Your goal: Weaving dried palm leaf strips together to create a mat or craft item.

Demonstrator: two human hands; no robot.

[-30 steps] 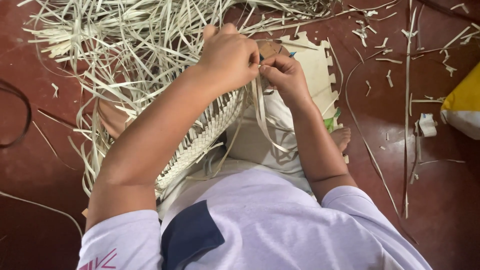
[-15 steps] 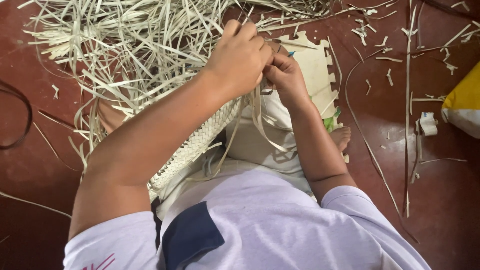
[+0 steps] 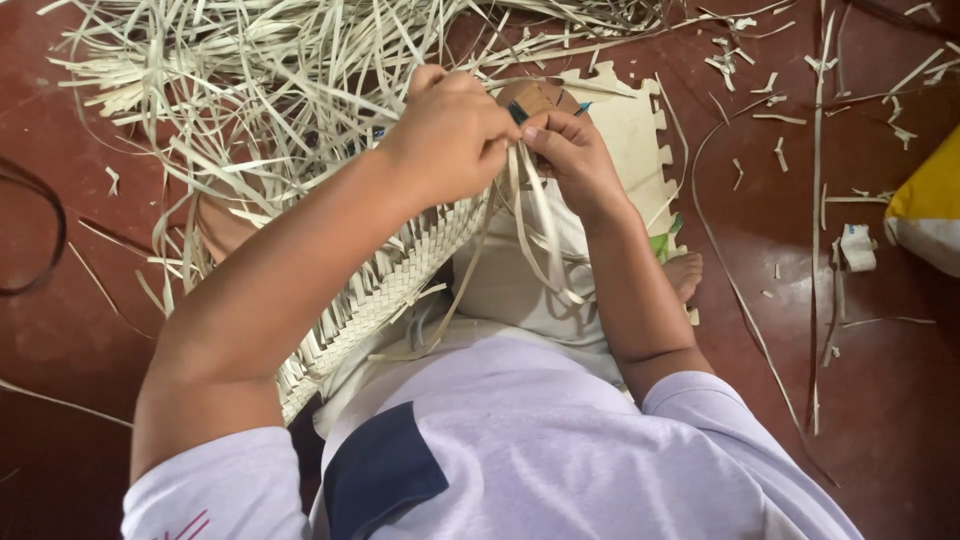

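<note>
While dried leaf strips sprawl across the red floor, a woven mat lies over the person's lap.
Bare floor opens at the right, up to a yellow-and-white bag at the edge. Left hand and right hand meet at the mat's upper edge, both closed, pinching loose strips that trail down.

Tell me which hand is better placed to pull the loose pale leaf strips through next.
Probably the right hand: its fingertips pinch the loose pale leaf strips where they hang free over the lap. The left hand is closed over the edge of the pale woven leaf mat, seemingly steadying it.
</note>
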